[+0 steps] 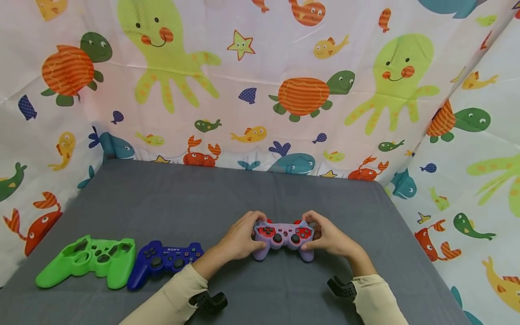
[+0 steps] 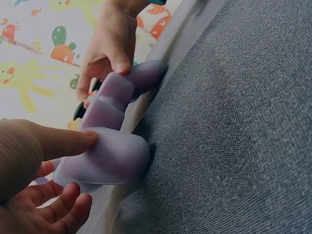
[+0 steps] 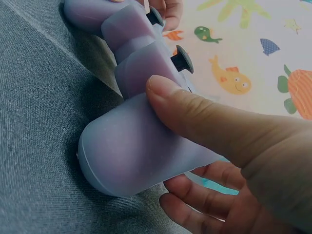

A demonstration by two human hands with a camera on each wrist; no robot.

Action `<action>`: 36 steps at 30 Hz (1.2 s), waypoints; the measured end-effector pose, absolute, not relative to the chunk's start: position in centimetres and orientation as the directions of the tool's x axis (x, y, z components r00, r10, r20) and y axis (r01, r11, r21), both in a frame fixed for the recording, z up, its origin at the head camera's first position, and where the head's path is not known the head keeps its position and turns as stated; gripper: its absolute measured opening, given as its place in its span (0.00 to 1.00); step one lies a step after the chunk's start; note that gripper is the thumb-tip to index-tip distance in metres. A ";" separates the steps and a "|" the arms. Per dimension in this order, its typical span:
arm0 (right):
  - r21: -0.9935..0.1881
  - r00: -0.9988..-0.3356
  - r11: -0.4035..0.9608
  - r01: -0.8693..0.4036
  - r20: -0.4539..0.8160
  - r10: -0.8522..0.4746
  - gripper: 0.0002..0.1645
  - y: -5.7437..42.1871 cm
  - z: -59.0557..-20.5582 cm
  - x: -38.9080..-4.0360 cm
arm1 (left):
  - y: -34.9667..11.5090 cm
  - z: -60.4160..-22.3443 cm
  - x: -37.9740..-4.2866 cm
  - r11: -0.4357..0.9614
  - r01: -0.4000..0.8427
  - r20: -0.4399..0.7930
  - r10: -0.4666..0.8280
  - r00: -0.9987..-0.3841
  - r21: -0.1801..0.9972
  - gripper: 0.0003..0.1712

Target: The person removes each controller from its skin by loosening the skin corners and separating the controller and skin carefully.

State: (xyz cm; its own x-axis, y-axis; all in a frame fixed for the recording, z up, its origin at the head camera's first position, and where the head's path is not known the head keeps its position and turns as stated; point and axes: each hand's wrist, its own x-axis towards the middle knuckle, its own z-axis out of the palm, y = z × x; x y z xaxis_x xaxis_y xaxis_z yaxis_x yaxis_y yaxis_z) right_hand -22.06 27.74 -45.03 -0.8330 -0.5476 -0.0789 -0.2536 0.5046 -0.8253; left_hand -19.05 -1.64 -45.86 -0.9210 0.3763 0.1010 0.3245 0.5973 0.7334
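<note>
A red game controller [image 1: 285, 234] in a translucent lilac silicone cover lies at the middle of the grey tabletop, its two black thumbsticks facing up. My left hand [image 1: 243, 237] grips its left end, thumb on the near side and fingers round the far edge. At the other end, my right hand [image 1: 328, 235] holds it the same way. In the left wrist view the thumb presses on the lilac cover [image 2: 109, 156] over the rounded handle. The right wrist view shows the right thumb across the other cover handle [image 3: 126, 146], with fingers curled beneath.
Left of my left forearm lies a blue Sony controller [image 1: 167, 261]. Beside it sits an empty green silicone controller cover [image 1: 118, 271] with cut-out holes. A white curtain [image 1: 268, 54] with printed sea animals hangs behind and along both sides of the grey-covered table [image 1: 252, 187].
</note>
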 end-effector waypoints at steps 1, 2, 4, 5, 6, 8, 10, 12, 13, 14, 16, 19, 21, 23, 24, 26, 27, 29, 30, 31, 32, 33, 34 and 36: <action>-0.826 -0.833 0.501 -0.257 -0.074 -0.548 0.36 27.8 -45.0 -22.1 | -1.7 -45.8 -19.1 0.591 0.325 0.102 0.379 -0.920 0.738 0.30; -0.827 -0.834 0.500 -0.259 -0.070 -0.547 0.36 27.8 -45.0 -22.1 | -1.7 -45.8 -19.2 0.584 0.325 0.103 0.380 -0.919 0.744 0.30; -0.829 -0.835 0.495 -0.260 -0.064 -0.546 0.36 27.7 -45.0 -22.1 | -1.7 -45.8 -19.3 0.577 0.322 0.102 0.380 -0.919 0.751 0.31; -0.829 -0.836 0.494 -0.261 -0.061 -0.545 0.36 27.7 -44.9 -22.1 | -1.7 -45.8 -19.3 0.576 0.318 0.099 0.379 -0.920 0.753 0.31; -0.829 -0.838 0.494 -0.261 -0.059 -0.543 0.36 27.7 -44.9 -22.1 | -1.7 -45.8 -19.3 0.576 0.313 0.094 0.377 -0.921 0.756 0.32; -0.826 -0.843 0.501 -0.258 -0.062 -0.535 0.35 27.7 -44.9 -22.1 | -1.6 -45.7 -19.3 0.577 0.301 0.085 0.370 -0.925 0.759 0.32; -0.822 -0.847 0.508 -0.257 -0.060 -0.527 0.35 27.7 -44.8 -22.1 | -1.5 -45.6 -19.4 0.579 0.288 0.076 0.362 -0.929 0.763 0.33; -0.820 -0.851 0.511 -0.257 -0.058 -0.522 0.35 27.6 -44.8 -22.1 | -1.5 -45.5 -19.4 0.576 0.276 0.067 0.356 -0.932 0.769 0.32; -0.819 -0.852 0.512 -0.259 -0.056 -0.521 0.34 27.6 -44.8 -22.1 | -1.5 -45.4 -19.3 0.575 0.272 0.064 0.354 -0.933 0.772 0.32; -0.817 -0.852 0.513 -0.264 -0.051 -0.520 0.34 27.6 -44.8 -22.1 | -1.5 -45.3 -19.3 0.575 0.268 0.061 0.353 -0.934 0.773 0.32; -0.813 -0.854 0.515 -0.271 -0.044 -0.519 0.34 27.6 -44.8 -22.0 | -1.6 -45.3 -19.3 0.574 0.266 0.058 0.355 -0.933 0.774 0.32; -0.808 -0.856 0.519 -0.277 -0.038 -0.516 0.35 27.6 -44.8 -21.9 | -1.7 -45.3 -19.3 0.573 0.272 0.059 0.363 -0.930 0.773 0.31; -0.808 -0.859 0.522 -0.274 -0.039 -0.511 0.35 27.6 -44.9 -21.9 | -1.7 -45.4 -19.4 0.568 0.282 0.064 0.373 -0.926 0.773 0.30; -0.812 -0.860 0.519 -0.268 -0.041 -0.508 0.35 27.7 -44.9 -21.8 | -1.6 -45.5 -19.4 0.560 0.287 0.066 0.382 -0.922 0.777 0.29; -0.814 -0.861 0.517 -0.264 -0.042 -0.507 0.35 27.8 -44.9 -21.8 | -1.6 -45.6 -19.3 0.556 0.289 0.066 0.385 -0.920 0.780 0.29; -0.817 -0.862 0.515 -0.260 -0.044 -0.505 0.34 27.9 -45.0 -21.8 | -1.6 -45.7 -19.4 0.552 0.282 0.060 0.385 -0.921 0.785 0.29; -0.818 -0.862 0.514 -0.259 -0.044 -0.504 0.34 27.9 -45.0 -21.8 | -1.5 -45.7 -19.3 0.550 0.275 0.056 0.382 -0.923 0.789 0.29; -0.816 -0.864 0.517 -0.257 -0.046 -0.502 0.34 27.9 -45.1 -21.9 | -1.5 -45.8 -19.3 0.551 0.258 0.045 0.371 -0.928 0.793 0.30; -0.816 -0.864 0.518 -0.256 -0.047 -0.501 0.34 27.9 -45.1 -21.9 | -1.5 -45.8 -19.3 0.554 0.252 0.041 0.364 -0.930 0.794 0.30; -0.815 -0.864 0.519 -0.257 -0.046 -0.501 0.33 27.9 -45.2 -22.0 | -1.5 -45.8 -19.3 0.557 0.248 0.039 0.359 -0.932 0.793 0.30; -0.815 -0.865 0.520 -0.257 -0.046 -0.499 0.33 27.9 -45.2 -22.0 | -1.5 -45.8 -19.3 0.560 0.245 0.037 0.357 -0.934 0.791 0.30; -0.814 -0.866 0.521 -0.256 -0.047 -0.498 0.33 27.9 -45.2 -22.0 | -1.5 -45.8 -19.4 0.563 0.243 0.036 0.354 -0.935 0.790 0.30; -0.815 -0.867 0.521 -0.254 -0.048 -0.496 0.33 27.9 -45.3 -22.0 | -1.5 -45.8 -19.4 0.564 0.241 0.034 0.353 -0.935 0.790 0.30; -0.816 -0.867 0.520 -0.253 -0.047 -0.496 0.32 27.9 -45.3 -22.1 | -1.6 -45.8 -19.5 0.567 0.243 0.036 0.351 -0.936 0.787 0.29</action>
State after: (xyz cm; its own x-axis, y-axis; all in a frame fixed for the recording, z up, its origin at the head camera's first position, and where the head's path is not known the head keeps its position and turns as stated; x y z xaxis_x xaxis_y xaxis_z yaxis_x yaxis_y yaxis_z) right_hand -22.08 27.88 -45.31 -0.8671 -0.4960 -0.0468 -0.2533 0.5199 -0.8158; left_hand -19.52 -1.60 -45.81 -0.9358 0.3509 0.0355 0.2425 0.5671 0.7871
